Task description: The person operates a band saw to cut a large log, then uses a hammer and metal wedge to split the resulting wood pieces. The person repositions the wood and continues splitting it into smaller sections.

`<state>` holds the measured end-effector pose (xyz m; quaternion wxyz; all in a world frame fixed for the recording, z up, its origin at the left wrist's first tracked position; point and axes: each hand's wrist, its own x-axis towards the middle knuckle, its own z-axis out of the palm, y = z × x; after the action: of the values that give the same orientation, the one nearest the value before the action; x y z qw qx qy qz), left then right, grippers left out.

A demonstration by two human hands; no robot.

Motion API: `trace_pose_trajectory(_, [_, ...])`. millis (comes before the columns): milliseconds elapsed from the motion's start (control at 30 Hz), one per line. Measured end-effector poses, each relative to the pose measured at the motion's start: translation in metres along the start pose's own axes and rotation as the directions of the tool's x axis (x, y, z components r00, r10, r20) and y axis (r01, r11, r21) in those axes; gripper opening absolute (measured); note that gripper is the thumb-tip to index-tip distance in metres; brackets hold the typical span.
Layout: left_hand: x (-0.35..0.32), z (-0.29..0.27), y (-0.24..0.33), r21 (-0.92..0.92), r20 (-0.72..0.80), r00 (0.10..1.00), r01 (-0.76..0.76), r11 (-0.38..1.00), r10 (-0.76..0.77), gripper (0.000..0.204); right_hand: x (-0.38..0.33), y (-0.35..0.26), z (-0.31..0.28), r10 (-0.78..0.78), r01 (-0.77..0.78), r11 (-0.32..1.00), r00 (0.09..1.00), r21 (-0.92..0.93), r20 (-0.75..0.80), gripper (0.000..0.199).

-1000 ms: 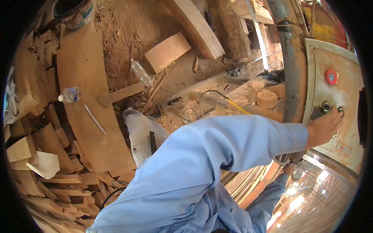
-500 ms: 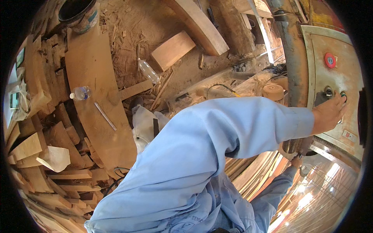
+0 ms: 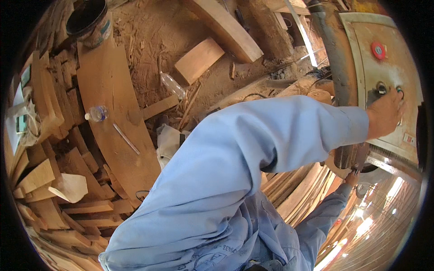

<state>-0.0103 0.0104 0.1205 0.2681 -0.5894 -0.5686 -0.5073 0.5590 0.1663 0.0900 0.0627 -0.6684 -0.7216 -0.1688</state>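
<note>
My left arm in its blue sleeve reaches across to a dusty beige control panel [image 3: 384,45] on the right. At the panel, my left hand [image 3: 385,114] has its fingers stretched out, the tips against a dark button with a green rim [image 3: 399,91]. A black knob [image 3: 381,87] sits just beside them, with a red round button [image 3: 378,50] farther up. Below, my right hand [image 3: 351,178] is closed at a small metal handle [image 3: 356,170] under the rusty pipe [image 3: 326,49]; the handle's full shape is hidden.
Wood offcuts [image 3: 88,207] are piled at the left beside a wide plank [image 3: 115,97] bearing a plastic bottle [image 3: 97,113]. A dark bucket [image 3: 90,22] stands at the far left. A wood block [image 3: 199,60], a beam [image 3: 226,29] and an empty bottle [image 3: 172,85] lie on the sawdust-covered ground.
The view has shifted slightly, so the panel sits higher in the picture. My left hand stays at the green-rimmed button, and my right hand stays by the handle.
</note>
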Motion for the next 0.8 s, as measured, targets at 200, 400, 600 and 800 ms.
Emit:
trace_pose_trajectory(200, [0.013, 0.024, -0.001, -0.260, 0.024, 1.000, 0.026, 0.965, -0.020, 0.047, 0.011, 0.025, 0.020, -0.229, 0.231, 0.972, 0.972, -0.046, 0.046, 0.032])
trace_pose_trajectory(400, [0.030, 0.019, -0.018, -0.052, -0.114, 0.959, -0.267, 0.962, 0.260, 0.060, -0.017, -0.031, 0.014, 0.023, -0.042, 0.993, 0.985, -0.108, -0.173, 0.042])
trace_pose_trajectory(600, [0.034, -0.014, -0.045, -0.062, -0.125, 0.956, -0.273, 0.960, 0.264, 0.050, -0.011, -0.097, -0.061, 0.280, -0.280, 0.959, 0.960, -0.037, -0.001, 0.045])
trace_pose_trajectory(800, [0.021, -0.023, -0.068, 0.020, 0.169, 0.968, -0.189, 0.982, 0.183, 0.023, 0.030, -0.073, -0.118, 0.100, -0.105, 0.993, 0.991, 0.055, 0.085, 0.042])
